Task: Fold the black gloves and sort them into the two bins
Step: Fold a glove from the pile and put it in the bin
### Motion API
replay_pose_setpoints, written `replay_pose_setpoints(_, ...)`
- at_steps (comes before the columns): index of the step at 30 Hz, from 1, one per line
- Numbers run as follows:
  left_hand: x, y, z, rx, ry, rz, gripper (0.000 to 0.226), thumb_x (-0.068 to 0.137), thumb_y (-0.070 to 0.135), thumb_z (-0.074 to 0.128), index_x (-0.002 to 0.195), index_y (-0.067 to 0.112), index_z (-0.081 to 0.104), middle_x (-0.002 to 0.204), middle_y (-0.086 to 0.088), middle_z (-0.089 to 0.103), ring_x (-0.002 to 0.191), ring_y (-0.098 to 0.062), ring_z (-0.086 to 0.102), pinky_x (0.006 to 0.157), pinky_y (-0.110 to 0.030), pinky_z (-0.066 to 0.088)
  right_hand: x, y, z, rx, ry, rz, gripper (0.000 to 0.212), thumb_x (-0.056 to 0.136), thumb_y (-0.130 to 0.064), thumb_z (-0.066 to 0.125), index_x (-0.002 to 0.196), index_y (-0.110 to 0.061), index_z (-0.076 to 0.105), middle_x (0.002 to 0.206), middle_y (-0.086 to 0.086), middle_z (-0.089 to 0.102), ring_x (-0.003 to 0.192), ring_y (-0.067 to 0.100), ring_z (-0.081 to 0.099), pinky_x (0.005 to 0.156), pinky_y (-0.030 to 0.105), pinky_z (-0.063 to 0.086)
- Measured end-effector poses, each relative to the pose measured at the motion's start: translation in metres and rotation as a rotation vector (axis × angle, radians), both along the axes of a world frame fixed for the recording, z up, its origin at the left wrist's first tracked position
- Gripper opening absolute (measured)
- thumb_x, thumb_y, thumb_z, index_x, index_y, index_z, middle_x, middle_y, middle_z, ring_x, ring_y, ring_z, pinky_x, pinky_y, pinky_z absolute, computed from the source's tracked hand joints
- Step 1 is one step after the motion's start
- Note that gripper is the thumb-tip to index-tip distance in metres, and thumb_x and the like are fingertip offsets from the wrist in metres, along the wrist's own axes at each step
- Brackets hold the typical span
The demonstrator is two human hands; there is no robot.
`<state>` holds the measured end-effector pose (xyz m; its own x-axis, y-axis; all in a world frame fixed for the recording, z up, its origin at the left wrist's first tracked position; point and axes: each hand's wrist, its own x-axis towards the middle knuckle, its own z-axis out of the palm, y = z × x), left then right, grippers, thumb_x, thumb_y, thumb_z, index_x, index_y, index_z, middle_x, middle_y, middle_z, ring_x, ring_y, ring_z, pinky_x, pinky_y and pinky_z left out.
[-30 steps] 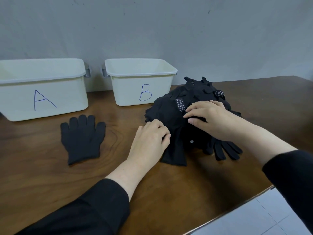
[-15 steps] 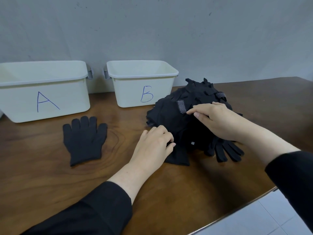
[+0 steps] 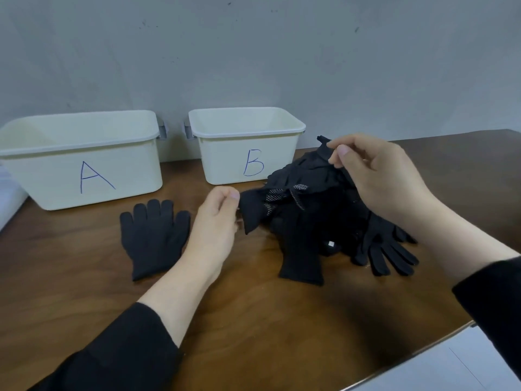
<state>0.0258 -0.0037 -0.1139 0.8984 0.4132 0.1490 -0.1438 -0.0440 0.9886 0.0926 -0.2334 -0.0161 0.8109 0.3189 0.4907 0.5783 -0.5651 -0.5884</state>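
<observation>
A heap of black gloves (image 3: 332,221) lies on the wooden table (image 3: 253,320) in front of bin B. My left hand (image 3: 217,221) pinches the cuff end of a dotted black glove (image 3: 262,204) at the heap's left side. My right hand (image 3: 377,176) is raised over the heap and pinches a fingertip of another black glove (image 3: 324,149). One black glove (image 3: 153,235) lies flat, fingers pointing away, in front of bin A. Bin A (image 3: 81,159) and bin B (image 3: 245,145) are cream plastic tubs; no gloves show inside them.
The bins stand side by side against a grey wall at the back of the table. The table's front right edge (image 3: 423,348) runs diagonally, with a pale tiled floor beyond it. A white object (image 3: 8,198) lies at the far left edge.
Both hands have risen from pressing on the heap. The left now pinches a dotted glove and draws it left; the right has lifted a glove's tip upward.
</observation>
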Motion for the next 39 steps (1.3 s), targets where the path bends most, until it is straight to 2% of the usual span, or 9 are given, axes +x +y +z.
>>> replay_pose_setpoints(2,-0.001,0.008,0.016,-0.187,0.019,0.007,0.025,0.105,0.029,0.043,0.106,0.013,0.062,0.099,-0.014,0.068,0.088,-0.029,0.060,0.080,-0.045,0.051,-0.007,0.012,0.006,-0.002,0.010,0.045,0.023,0.105,-0.029,0.048,0.109,-0.028,0.070,0.094,-0.015,0.072,0.090,0.005,0.066,0.089,0.030,0.053)
replay_pose_setpoints(7,-0.007,0.039,0.054,-0.153,0.108,0.000,0.026,0.104,0.024,0.042,0.095,0.019,0.066,0.101,-0.012,0.074,0.091,-0.025,0.071,0.070,-0.041,0.059,-0.019,0.045,0.013,0.012,0.106,0.152,0.015,0.101,-0.029,0.057,0.097,-0.026,0.071,0.085,-0.010,0.074,0.082,0.006,0.069,0.091,0.038,0.054)
replay_pose_setpoints(11,-0.015,0.068,0.078,0.179,0.085,0.051,0.027,0.104,0.026,0.043,0.084,0.022,0.060,0.067,0.007,0.060,0.056,-0.007,0.055,0.054,-0.028,0.045,-0.026,0.071,0.015,0.006,0.131,0.212,0.009,0.098,-0.034,0.063,0.099,-0.031,0.072,0.090,-0.015,0.073,0.086,-0.002,0.066,0.083,0.017,0.051)
replay_pose_setpoints(14,-0.023,0.093,0.091,0.465,0.128,0.023,0.022,0.103,0.031,0.047,0.091,0.019,0.061,0.070,0.010,0.056,0.058,-0.008,0.046,0.056,-0.027,0.034,-0.028,0.099,0.017,-0.074,0.164,0.293,0.020,0.095,-0.038,0.067,0.115,-0.034,0.068,0.107,-0.025,0.068,0.097,-0.017,0.059,0.080,0.000,0.040)
replay_pose_setpoints(19,-0.040,0.106,0.113,0.591,0.152,-0.029,0.018,0.098,0.031,0.057,0.091,0.019,0.068,0.080,-0.013,0.066,0.066,-0.016,0.051,0.061,-0.030,0.039,-0.024,0.156,0.009,-0.096,0.302,0.504,0.058,0.088,-0.027,0.077,0.142,-0.018,0.057,0.134,-0.010,0.064,0.121,-0.004,0.059,0.106,0.015,0.044)
replay_pose_setpoints(27,-0.075,0.128,0.125,0.497,0.100,-0.046,0.016,0.092,0.023,0.068,0.107,0.019,0.069,0.082,-0.001,0.074,0.069,-0.009,0.062,0.062,-0.023,0.051,-0.031,0.193,0.010,0.104,0.369,0.497,0.012,0.089,-0.023,0.076,0.091,-0.012,0.073,0.087,0.009,0.076,0.078,0.022,0.072,0.082,0.041,0.056)
replay_pose_setpoints(33,-0.083,0.158,0.112,0.609,0.188,0.057,0.009,0.088,0.011,0.066,0.082,0.009,0.072,0.063,0.000,0.062,0.055,-0.008,0.053,0.057,-0.023,0.042,-0.032,0.213,0.021,0.052,0.397,0.562,0.007,0.093,-0.008,0.070,0.087,-0.011,0.066,0.068,-0.005,0.072,0.059,0.002,0.064,0.057,0.011,0.046)
replay_pose_setpoints(36,-0.073,0.164,0.122,0.657,0.161,0.210,0.018,0.089,0.013,0.063,0.077,0.001,0.064,0.059,-0.006,0.058,0.043,-0.006,0.050,0.046,-0.019,0.037,-0.027,0.230,0.035,-0.057,0.274,0.506,0.002,0.094,-0.008,0.068,0.092,-0.010,0.067,0.071,0.000,0.070,0.053,0.001,0.057,0.049,0.009,0.040)
replay_pose_setpoints(39,-0.062,0.176,0.134,0.581,0.060,0.281,0.015,0.091,0.011,0.061,0.076,0.010,0.064,0.062,-0.004,0.062,0.057,-0.020,0.068,0.055,-0.031,0.054,-0.022,0.251,0.051,-0.007,0.190,0.461,0.003,0.095,-0.009,0.067,0.093,-0.011,0.066,0.074,0.005,0.064,0.048,0.001,0.057,0.048,0.015,0.045)
